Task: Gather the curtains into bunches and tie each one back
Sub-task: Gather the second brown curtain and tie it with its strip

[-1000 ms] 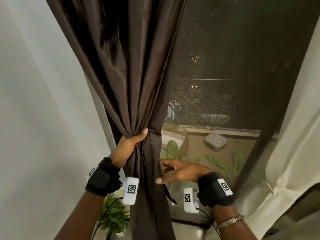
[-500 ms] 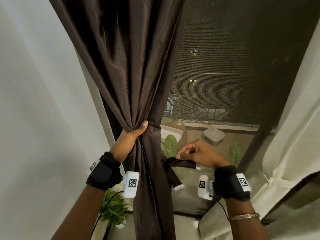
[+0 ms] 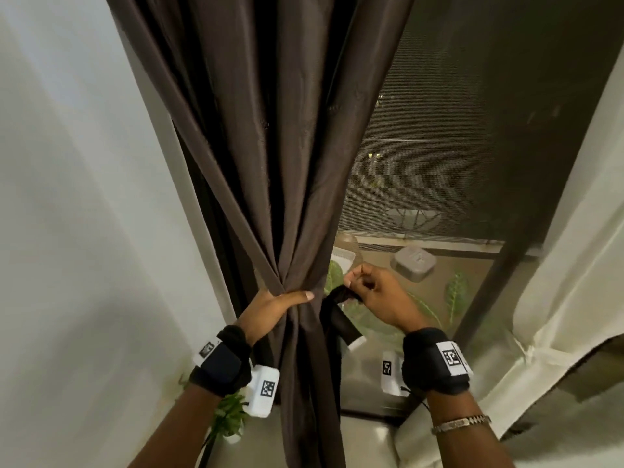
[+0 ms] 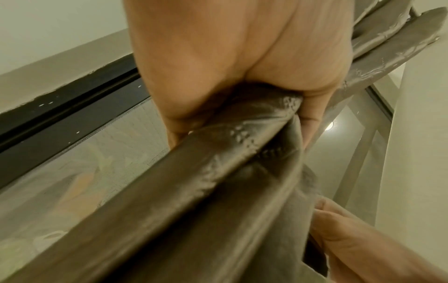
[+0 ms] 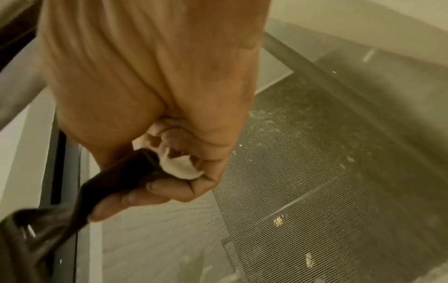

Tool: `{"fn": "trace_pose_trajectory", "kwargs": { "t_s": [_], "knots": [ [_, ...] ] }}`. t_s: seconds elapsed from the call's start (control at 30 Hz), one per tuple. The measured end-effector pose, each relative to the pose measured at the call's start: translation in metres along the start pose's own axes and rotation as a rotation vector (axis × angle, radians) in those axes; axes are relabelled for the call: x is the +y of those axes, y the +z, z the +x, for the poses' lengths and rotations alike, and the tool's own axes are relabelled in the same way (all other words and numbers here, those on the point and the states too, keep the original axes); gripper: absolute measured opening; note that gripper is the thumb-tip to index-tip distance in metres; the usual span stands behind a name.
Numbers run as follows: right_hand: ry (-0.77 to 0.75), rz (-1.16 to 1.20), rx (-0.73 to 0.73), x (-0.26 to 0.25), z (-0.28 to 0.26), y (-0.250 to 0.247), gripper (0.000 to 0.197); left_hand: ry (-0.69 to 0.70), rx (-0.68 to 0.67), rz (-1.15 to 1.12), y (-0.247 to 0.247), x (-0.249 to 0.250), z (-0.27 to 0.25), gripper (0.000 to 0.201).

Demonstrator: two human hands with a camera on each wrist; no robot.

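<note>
A dark brown curtain (image 3: 270, 130) hangs at the left of the window, gathered into a bunch. My left hand (image 3: 277, 304) grips the bunch at its waist, thumb across the front; the left wrist view shows the curtain (image 4: 218, 181) squeezed in the left hand (image 4: 230, 67). Just right of the bunch, my right hand (image 3: 371, 292) pinches one end of a dark tie-back strap (image 3: 337, 315), whose other end with a white tip hangs loose. In the right wrist view the right hand (image 5: 169, 162) holds the strap (image 5: 116, 176) at its white end.
A cream curtain (image 3: 557, 265), tied back, hangs at the right. The window mesh screen (image 3: 456, 130) fills the middle. A white wall (image 3: 84, 231) stands close on the left. A small green plant (image 3: 229, 420) sits low beside the brown curtain.
My right hand took hold of the hanging strap, then lifted its end up and to the right. My left hand kept its grip on the bunch.
</note>
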State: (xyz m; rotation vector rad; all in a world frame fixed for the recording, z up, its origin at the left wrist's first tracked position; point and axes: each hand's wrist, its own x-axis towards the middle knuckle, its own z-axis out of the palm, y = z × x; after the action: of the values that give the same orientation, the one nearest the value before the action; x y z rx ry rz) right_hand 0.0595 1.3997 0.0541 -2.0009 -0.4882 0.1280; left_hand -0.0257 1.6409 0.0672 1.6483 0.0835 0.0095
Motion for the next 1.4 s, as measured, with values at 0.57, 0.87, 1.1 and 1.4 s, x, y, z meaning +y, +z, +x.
{"fn": "trace_pose_trajectory", "kwargs": {
  "t_s": [0.57, 0.87, 1.1, 1.4],
  "knots": [
    [0.035, -0.017, -0.303, 0.014, -0.014, 0.04, 0.013, -0.103, -0.022, -0.003, 0.01, -0.045, -0.009, 0.022],
    [-0.018, 0.019, -0.357, 0.002, -0.017, 0.043, 0.013, -0.098, -0.067, 0.118, 0.008, -0.057, -0.007, 0.067],
    [-0.003, 0.256, -0.318, 0.007, -0.037, 0.052, 0.024, -0.121, -0.036, 0.041, 0.013, -0.059, -0.016, 0.054],
    [-0.048, 0.153, -0.214, -0.001, -0.051, 0.084, 0.091, 0.024, 0.095, 0.295, 0.019, -0.061, -0.022, 0.064]
  ]
}}
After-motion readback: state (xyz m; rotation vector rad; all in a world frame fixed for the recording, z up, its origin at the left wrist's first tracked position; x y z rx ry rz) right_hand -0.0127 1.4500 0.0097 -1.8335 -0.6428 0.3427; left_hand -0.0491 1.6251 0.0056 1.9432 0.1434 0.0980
